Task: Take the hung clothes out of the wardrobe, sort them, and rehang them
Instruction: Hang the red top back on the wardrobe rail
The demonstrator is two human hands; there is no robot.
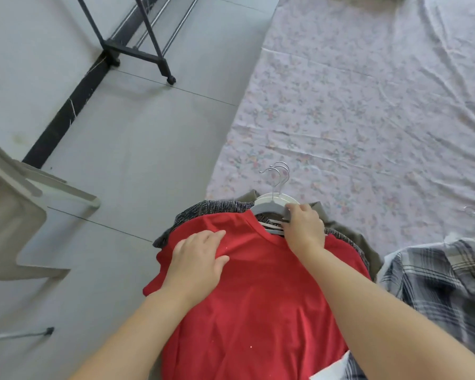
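A red shirt (258,297) was seen lying topmost on a small stack of clothes at the edge of a floral sheet (368,105) spread on the floor. The left hand (198,259) was laid flat on the shirt's shoulder, fingers loosely straight and pressed into the cloth. The right hand (303,226) was curled round the grey hanger (266,208) at the collar, where several hangers were bunched. A plaid shirt (436,278) lay apart on the right. The sorting step seemed to be under way. Next, the hanger would probably need to be drawn from the neckline while the fabric was held down.
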